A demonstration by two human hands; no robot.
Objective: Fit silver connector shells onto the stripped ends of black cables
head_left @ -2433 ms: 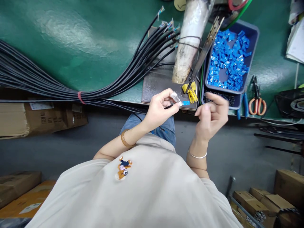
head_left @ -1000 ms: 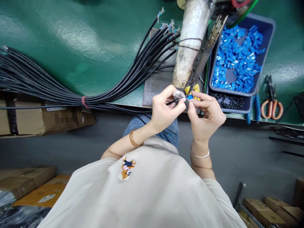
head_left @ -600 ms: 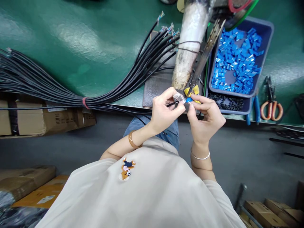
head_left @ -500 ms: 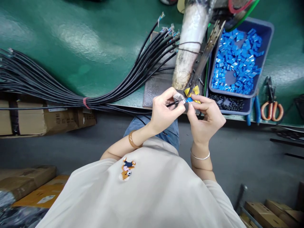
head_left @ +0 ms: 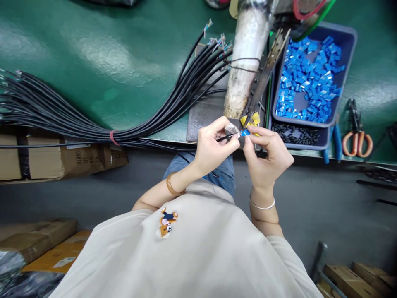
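Between finger and thumb, my left hand (head_left: pixel 214 145) pinches a black cable (head_left: pixel 225 137) close to its stripped end. My right hand (head_left: pixel 267 153) grips a small blue connector (head_left: pixel 245 132), which meets the cable's thin wires; how far they sit inside it I cannot tell. Both hands are closed and nearly touch at the bench's front edge. Just beyond the fingertips lies something yellow (head_left: pixel 254 119), below the tip of a soldering-iron-like metal rod (head_left: pixel 263 78). A bundle of black cables (head_left: pixel 149 124), tied with a red band (head_left: pixel 113 137), stretches across the bench to the left.
A grey bin (head_left: pixel 350 70) of blue connectors (head_left: pixel 310 80) stands to the right, over a tray of small black parts (head_left: pixel 297 135). Orange-handled pliers (head_left: pixel 357 142) and a blue-handled tool (head_left: pixel 336 142) lie beside it. A white wrapped tube (head_left: pixel 245 62) rises behind my hands. Cardboard boxes (head_left: pixel 87 163) sit below left.
My hands stay nearly in place, still holding the cable and blue connector. The connector shows slightly more between the fingertips. The whole view has shifted a little.
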